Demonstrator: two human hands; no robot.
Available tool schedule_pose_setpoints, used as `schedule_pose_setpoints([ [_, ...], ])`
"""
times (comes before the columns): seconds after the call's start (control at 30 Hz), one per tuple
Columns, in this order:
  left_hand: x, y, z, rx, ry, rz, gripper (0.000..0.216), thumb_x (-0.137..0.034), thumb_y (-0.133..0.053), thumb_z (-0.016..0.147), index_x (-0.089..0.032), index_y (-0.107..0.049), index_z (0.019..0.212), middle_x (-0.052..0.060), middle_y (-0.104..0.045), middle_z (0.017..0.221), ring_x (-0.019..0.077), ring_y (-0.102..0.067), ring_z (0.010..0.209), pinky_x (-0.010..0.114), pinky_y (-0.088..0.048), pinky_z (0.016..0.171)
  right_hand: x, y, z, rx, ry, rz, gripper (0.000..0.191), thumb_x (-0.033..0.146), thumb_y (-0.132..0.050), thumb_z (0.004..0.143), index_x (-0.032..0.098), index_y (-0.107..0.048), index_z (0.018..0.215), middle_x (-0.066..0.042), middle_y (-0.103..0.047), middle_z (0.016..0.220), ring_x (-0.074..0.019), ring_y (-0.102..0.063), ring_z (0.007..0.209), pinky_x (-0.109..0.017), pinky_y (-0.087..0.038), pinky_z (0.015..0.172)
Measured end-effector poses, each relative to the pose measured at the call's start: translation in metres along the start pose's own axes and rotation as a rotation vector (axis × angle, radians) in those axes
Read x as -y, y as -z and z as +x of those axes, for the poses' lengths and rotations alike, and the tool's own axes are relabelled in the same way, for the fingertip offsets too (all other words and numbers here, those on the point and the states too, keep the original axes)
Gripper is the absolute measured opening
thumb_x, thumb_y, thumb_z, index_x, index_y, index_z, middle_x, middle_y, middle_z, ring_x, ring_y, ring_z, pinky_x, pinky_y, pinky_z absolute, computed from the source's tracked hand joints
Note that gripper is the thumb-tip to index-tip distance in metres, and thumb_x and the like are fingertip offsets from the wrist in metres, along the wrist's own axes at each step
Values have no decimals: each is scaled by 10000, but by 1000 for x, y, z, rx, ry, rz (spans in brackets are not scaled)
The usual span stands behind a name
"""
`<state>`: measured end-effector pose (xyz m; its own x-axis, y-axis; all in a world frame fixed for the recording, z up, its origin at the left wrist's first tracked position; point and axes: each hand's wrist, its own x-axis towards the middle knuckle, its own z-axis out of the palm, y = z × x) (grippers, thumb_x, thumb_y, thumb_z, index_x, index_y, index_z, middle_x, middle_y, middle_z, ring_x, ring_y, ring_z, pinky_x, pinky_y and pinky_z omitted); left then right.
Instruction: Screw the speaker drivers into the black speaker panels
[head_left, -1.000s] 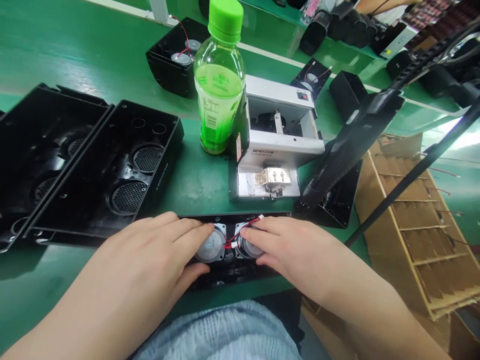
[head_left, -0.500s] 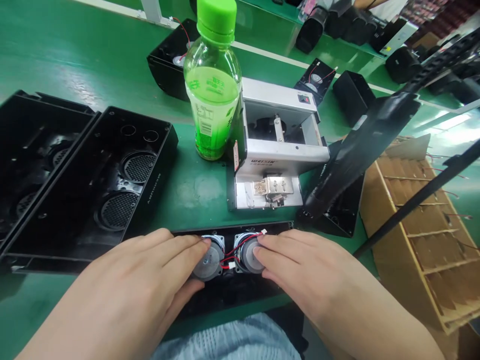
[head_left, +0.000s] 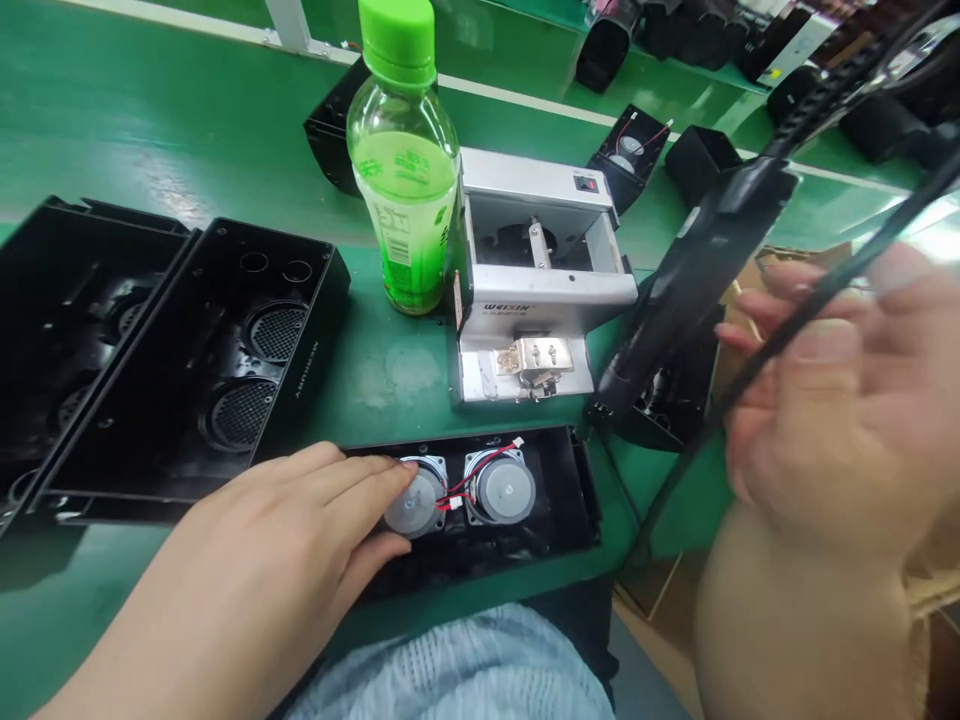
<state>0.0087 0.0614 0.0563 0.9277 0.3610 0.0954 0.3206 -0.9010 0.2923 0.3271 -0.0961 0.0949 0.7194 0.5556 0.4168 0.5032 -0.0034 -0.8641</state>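
Note:
A black speaker panel [head_left: 559,490] lies at the table's near edge with two round silver speaker drivers [head_left: 504,488] side by side, joined by red wires. My left hand [head_left: 300,530] lies flat on the panel's left part, fingertips touching the left driver [head_left: 411,502]. My right hand [head_left: 832,400] is raised at the right, blurred, fingers spread and empty, close to a hanging black electric screwdriver [head_left: 697,270] and its cable.
A green-capped bottle [head_left: 405,170] stands behind a grey metal screw feeder [head_left: 532,280]. Two open black speaker housings [head_left: 217,350] lie at the left. More black housings sit at the back. A cardboard divider rack is at the right.
My right hand left the right driver and rose to the right, toward the hanging screwdriver. The left hand stayed on the left driver. The view shifted slightly.

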Motion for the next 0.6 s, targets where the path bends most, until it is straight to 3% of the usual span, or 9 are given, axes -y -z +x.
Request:
schedule_pose_setpoints([
  [0.07,-1,3,4,-5,-5,10,263,-405,-573,1093,-285,-760,1235,48,-859,1126,334,-783,951,499,-610,758,-11,-1,8,-5,-37,72,397,449,-712,1040,367,-710,1429,-55,-757,1339,-230,-758,1147,-483,-614,1063],
  [0.17,-3,7,8,5,7,11,296,-433,-551,1102,-271,-780,1197,65,-862,1118,332,-794,948,489,-621,737,-20,0,13,131,-122,138,427,474,-689,1052,336,-684,1456,-72,-800,1286,-205,-787,994,-438,-662,897],
  [0.3,-5,11,12,23,17,13,326,-430,-538,1098,-251,-807,1149,78,-860,1054,318,-798,891,477,-628,713,-29,-6,13,318,-185,103,559,448,-831,939,250,-663,1433,-74,-808,1127,-222,-776,941,-396,-658,782],
  [0.43,-4,12,13,66,71,24,263,-421,-667,1013,-265,-814,1164,78,-853,1035,337,-795,885,490,-629,714,-37,-22,11,207,-190,65,501,346,-853,897,254,-636,1340,-53,-795,1106,-244,-784,1008,-436,-651,865],
  [0.6,-4,15,17,140,143,21,250,-385,-785,925,-314,-832,1160,65,-850,1046,334,-798,890,456,-622,722,-27,-31,8,-42,-101,220,321,412,-743,957,298,-574,1206,49,-682,814,-184,-689,646,-395,-632,662],
])
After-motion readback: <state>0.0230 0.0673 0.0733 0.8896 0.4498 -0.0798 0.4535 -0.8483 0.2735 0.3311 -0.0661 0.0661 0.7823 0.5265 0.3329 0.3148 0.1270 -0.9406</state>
